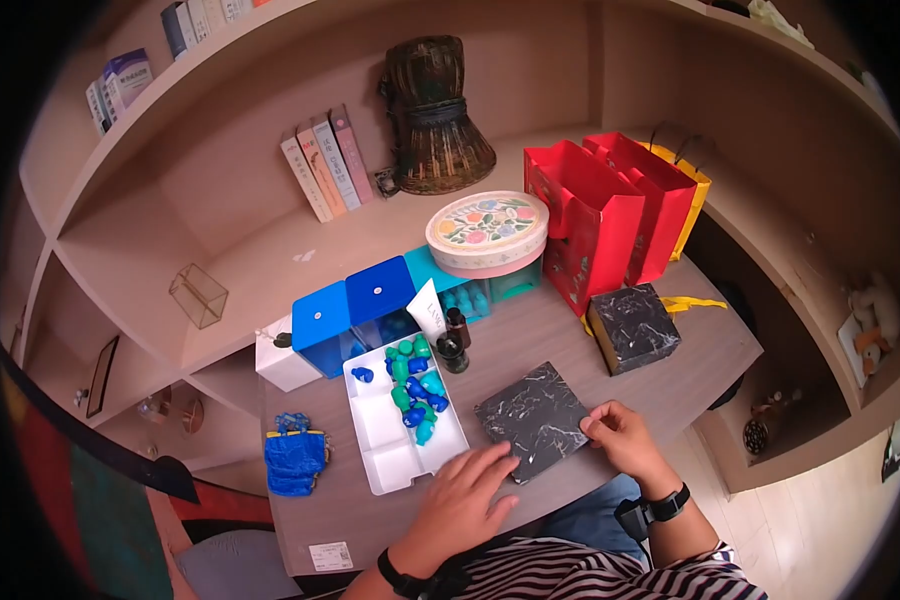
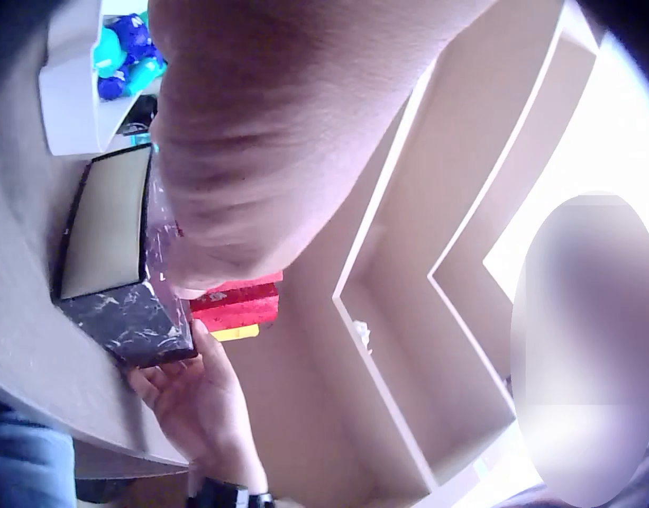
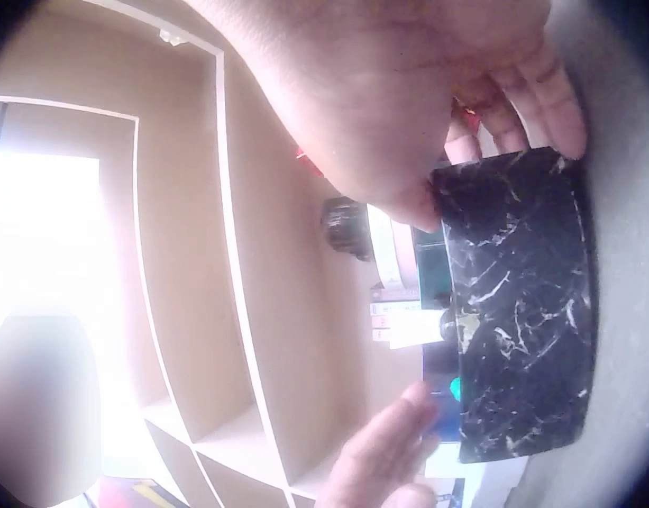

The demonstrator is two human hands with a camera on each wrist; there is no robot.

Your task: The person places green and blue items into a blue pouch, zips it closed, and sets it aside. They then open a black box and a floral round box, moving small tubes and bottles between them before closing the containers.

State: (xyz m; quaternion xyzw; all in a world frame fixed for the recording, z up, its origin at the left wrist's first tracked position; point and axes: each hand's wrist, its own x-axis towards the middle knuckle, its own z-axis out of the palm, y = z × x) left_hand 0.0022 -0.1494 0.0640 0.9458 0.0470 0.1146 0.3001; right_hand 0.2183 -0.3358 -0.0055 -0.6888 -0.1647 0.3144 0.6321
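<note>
Pinching, with bare right hand, right side of black, white-veined, square, cardboard-looking box resting on grey wood-grain table, holding left hand loosely spread, possibly touching near-left corner, and judging it stiff, light, slightly slick, best gripped by opposite side walls.

Pale shelving curves behind the grey-brown surface and along both its sides. Light flooring lies right of the surface, a grey seat by its front left corner; white light glares well beyond it.
</note>
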